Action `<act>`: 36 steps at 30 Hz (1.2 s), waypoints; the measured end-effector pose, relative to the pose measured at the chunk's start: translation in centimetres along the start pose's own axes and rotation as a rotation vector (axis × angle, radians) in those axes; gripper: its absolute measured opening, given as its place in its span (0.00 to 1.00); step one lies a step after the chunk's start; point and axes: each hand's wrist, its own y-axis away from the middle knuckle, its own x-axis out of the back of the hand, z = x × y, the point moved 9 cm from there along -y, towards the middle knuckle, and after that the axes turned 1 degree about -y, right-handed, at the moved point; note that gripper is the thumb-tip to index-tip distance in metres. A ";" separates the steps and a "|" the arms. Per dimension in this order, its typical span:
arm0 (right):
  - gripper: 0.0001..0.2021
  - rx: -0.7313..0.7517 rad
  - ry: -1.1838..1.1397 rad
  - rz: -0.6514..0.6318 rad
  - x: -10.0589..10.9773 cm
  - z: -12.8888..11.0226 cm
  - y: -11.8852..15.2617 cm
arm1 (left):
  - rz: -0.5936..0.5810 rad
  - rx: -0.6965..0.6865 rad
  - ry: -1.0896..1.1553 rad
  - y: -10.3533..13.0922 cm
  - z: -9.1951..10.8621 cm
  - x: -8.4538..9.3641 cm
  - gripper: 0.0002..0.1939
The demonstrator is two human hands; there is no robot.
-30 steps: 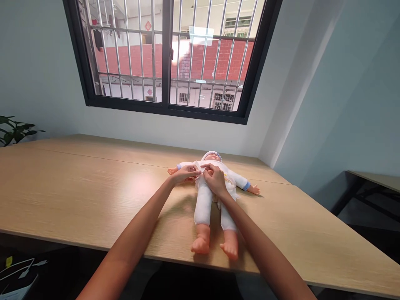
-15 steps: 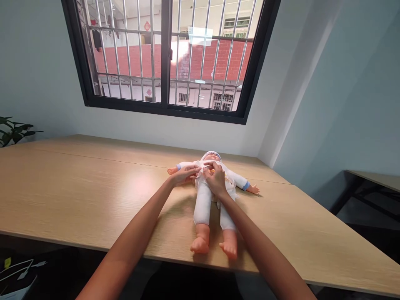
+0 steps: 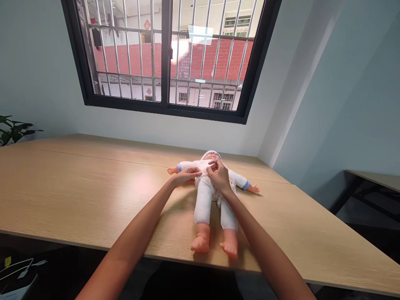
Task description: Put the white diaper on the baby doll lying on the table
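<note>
Two bare hands are busy on a plastic baby doll in white clothes (image 3: 208,196) that lies on its back on the long light wooden table (image 3: 78,183), head toward the window and bare feet near the table's front edge. The left hand (image 3: 185,175) pinches the white top at the doll's chest, close to its outstretched arm. The right hand (image 3: 219,177) pinches the cloth just beside it, up near the neck. Both hands grip the fabric with bent fingers, and they nearly touch. It looks like the front of the top is being closed or opened. The next bit needs small, careful finger work. A black-framed barred window (image 3: 170,54) is behind, and a green leafy plant (image 3: 12,130) sits far left.
</note>
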 end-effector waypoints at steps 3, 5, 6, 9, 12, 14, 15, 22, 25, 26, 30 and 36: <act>0.09 -0.057 -0.014 -0.024 0.2 0.9 -0.4 | 0.013 -0.003 0.010 0.0 0.2 0.0 0.20; 0.10 -0.074 -0.023 -0.049 0.3 1.2 -0.6 | 0.035 -0.007 0.015 0.0 0.3 0.2 0.20; 0.10 -0.080 -0.025 -0.060 0.3 1.2 -0.7 | 0.048 -0.009 0.016 0.0 0.3 0.3 0.20; 0.09 -0.087 -0.016 -0.072 0.4 1.3 -0.8 | 0.081 -0.008 0.015 0.0 0.2 0.4 0.20; 0.08 -0.060 0.005 -0.063 0.7 1.0 -0.9 | 0.101 0.000 0.014 -0.1 0.0 0.3 0.21; 0.08 -0.020 0.010 -0.054 0.7 0.5 -1.0 | 0.103 0.004 0.035 -0.1 -0.1 0.2 0.21; 0.07 0.002 0.004 -0.054 0.7 0.3 -1.0 | 0.100 0.005 0.051 -0.1 -0.2 0.2 0.21; 0.07 0.074 0.056 -0.050 0.8 -1.0 -0.5 | 0.125 0.007 0.091 0.0 -0.3 0.3 0.21; 0.06 0.046 0.116 -0.029 1.1 -1.0 -0.4 | 0.137 0.024 0.102 0.0 -0.3 0.2 0.21; 0.06 0.041 0.131 -0.031 1.1 -1.0 -0.4 | 0.138 0.033 0.108 0.0 -0.3 0.1 0.21; 0.05 0.072 0.219 -0.059 0.8 -1.0 -0.4 | 0.130 0.062 0.156 0.2 -0.1 -0.1 0.23; 0.04 0.078 0.240 -0.104 0.1 -1.0 -0.3 | 0.101 0.104 0.174 0.3 -0.1 -0.4 0.23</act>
